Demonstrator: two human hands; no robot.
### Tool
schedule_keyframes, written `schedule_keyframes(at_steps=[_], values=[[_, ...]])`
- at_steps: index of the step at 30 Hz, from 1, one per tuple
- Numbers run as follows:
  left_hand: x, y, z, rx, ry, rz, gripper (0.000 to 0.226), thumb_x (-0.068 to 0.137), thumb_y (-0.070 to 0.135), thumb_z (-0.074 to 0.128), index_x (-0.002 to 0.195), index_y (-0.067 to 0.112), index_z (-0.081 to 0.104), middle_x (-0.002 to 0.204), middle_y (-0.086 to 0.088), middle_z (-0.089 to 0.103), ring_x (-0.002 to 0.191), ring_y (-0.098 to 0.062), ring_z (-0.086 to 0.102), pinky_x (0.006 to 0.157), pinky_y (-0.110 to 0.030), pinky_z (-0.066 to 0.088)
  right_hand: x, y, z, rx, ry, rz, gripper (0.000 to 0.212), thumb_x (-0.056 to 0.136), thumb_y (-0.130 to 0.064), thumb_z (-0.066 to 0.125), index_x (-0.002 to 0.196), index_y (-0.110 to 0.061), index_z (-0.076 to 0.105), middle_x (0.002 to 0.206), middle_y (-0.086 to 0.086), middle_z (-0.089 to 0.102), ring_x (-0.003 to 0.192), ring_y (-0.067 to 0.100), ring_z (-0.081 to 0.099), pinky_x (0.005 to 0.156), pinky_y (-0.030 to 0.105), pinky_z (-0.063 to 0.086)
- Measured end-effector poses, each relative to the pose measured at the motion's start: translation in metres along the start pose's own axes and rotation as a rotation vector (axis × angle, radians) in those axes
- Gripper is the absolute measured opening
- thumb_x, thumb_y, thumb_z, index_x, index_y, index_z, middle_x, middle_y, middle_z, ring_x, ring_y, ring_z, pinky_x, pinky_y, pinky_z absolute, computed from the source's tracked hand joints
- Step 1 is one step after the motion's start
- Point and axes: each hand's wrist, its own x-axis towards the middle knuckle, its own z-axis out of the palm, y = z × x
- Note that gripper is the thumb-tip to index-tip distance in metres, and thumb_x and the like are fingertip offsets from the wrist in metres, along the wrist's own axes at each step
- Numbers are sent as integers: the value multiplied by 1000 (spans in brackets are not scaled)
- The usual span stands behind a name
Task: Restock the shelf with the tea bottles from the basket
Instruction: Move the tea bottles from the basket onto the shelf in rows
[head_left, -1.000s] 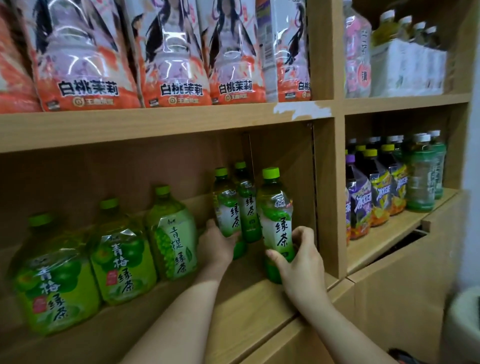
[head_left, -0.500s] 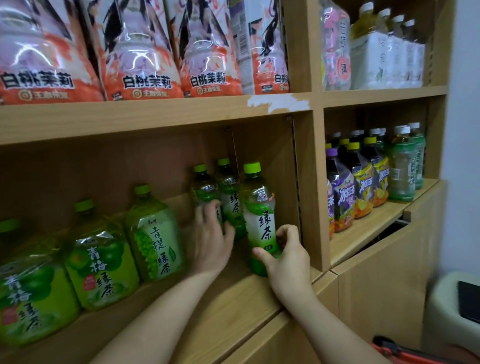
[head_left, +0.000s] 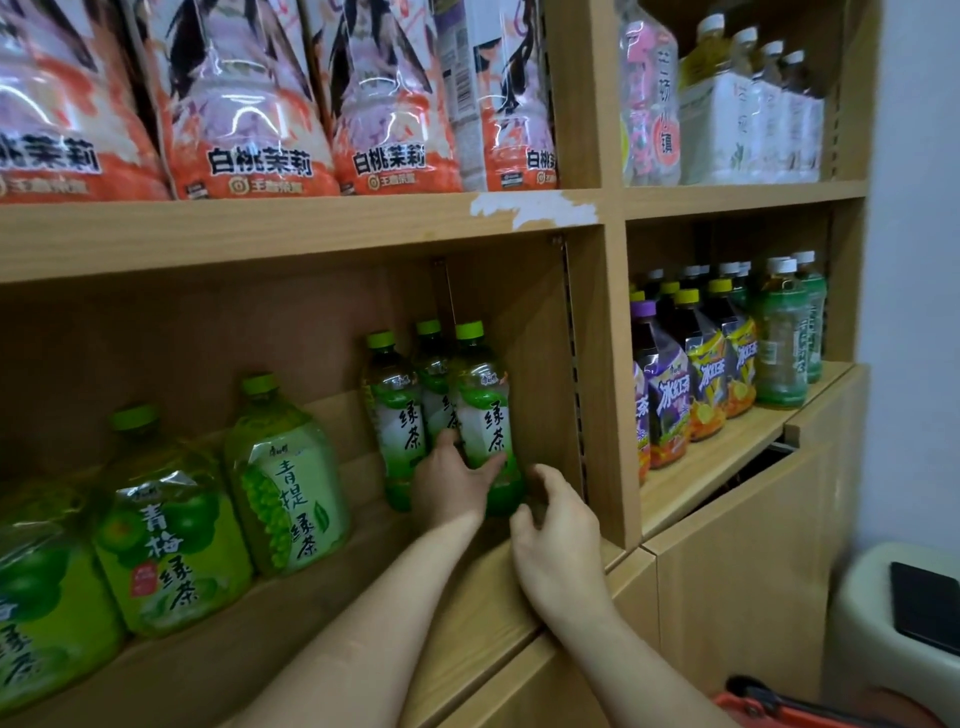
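Note:
Three small green tea bottles stand together at the right end of the middle shelf (head_left: 467, 597): a left one (head_left: 392, 415), a rear one (head_left: 434, 379) and a front right one (head_left: 483, 410). My left hand (head_left: 452, 486) lies against their lower parts with fingers spread, the forefinger between the bottles and the thumb on the front right one. My right hand (head_left: 556, 540) hovers just right of and below that bottle, fingers apart, holding nothing. A corner of the red basket (head_left: 769, 701) shows at the bottom right.
Large green tea bottles (head_left: 285, 478) fill the shelf's left part. The wooden divider (head_left: 608, 389) stands close on the right, with purple and yellow drink bottles (head_left: 691, 374) beyond it. Orange packs (head_left: 249, 104) sit above. A pale bin (head_left: 883, 623) stands at the right.
My right hand has let go of the front right bottle and drawn back a little. My left hand has slid right from the left bottle toward the front one.

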Motion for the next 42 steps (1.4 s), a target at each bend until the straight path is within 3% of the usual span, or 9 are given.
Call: schedule_keyframes(at_steps=[4, 7, 9, 12, 20, 26, 33, 37, 42], values=[[11, -6, 0, -16, 68, 22, 46, 79, 42, 72, 104, 8, 55, 97, -9, 67, 86, -24, 62, 60, -28, 39, 1, 2, -1, 30, 15, 4, 45, 92, -15, 50, 137, -15, 46, 135, 3, 54, 126, 17, 48, 103, 23, 34], [17, -8, 0, 7, 62, 25, 44, 77, 45, 73, 96, 12, 51, 96, -9, 66, 87, -26, 61, 61, -30, 42, 2, 2, -2, 19, -16, 1, 47, 93, -17, 50, 139, -15, 43, 137, 3, 53, 128, 17, 46, 104, 24, 33], [17, -14, 1, 77, 46, 41, 54, 75, 53, 71, 107, 14, 53, 109, -9, 60, 101, -28, 56, 75, -37, 49, 2, 0, -1, 21, -61, 3, 49, 94, -21, 50, 141, -15, 40, 139, 4, 51, 129, 18, 46, 104, 24, 33], [14, -28, -5, 288, 50, 123, 70, 73, 66, 63, 124, 20, 49, 125, -9, 46, 119, -28, 40, 92, -37, 41, 3, -1, 1, -2, -151, -22, 51, 94, -29, 50, 142, -18, 38, 138, 3, 52, 126, 19, 49, 104, 30, 39], [17, -35, -10, 273, -66, 211, 68, 81, 53, 63, 135, 15, 44, 132, -9, 46, 125, -26, 38, 99, -35, 36, 4, 0, 3, 19, -183, -50, 49, 92, -33, 49, 139, -26, 37, 128, 1, 59, 115, 19, 56, 96, 36, 46], [14, -43, -28, 207, 202, 176, 65, 77, 39, 72, 133, 17, 46, 129, -16, 40, 119, -33, 36, 96, -38, 34, 3, -1, -3, 100, -103, -14, 48, 95, -29, 49, 142, -20, 38, 131, 3, 56, 118, 18, 53, 94, 26, 40], [-7, -27, -43, 86, -46, 109, 60, 83, 28, 66, 136, 20, 40, 145, -10, 28, 132, -31, 34, 106, -38, 31, 2, -3, -15, 246, -136, 23, 39, 90, -24, 58, 128, -19, 54, 120, -5, 60, 99, 1, 54, 91, 18, 40], [-52, 10, -64, -40, -144, 267, 40, 86, 23, 60, 125, 26, 50, 132, 2, 48, 119, -15, 49, 98, -32, 41, -17, 0, -53, 254, -255, -62, 31, 86, -14, 64, 116, -20, 59, 112, -5, 63, 91, -4, 59, 85, 9, 46], [-135, 59, -62, -331, -219, 426, 18, 86, 12, 59, 97, 24, 67, 95, 14, 66, 85, 2, 60, 76, -14, 46, -62, 19, -148, 75, -364, -83, 22, 85, -17, 67, 104, -28, 64, 92, -1, 71, 83, 17, 67, 79, 28, 51]])
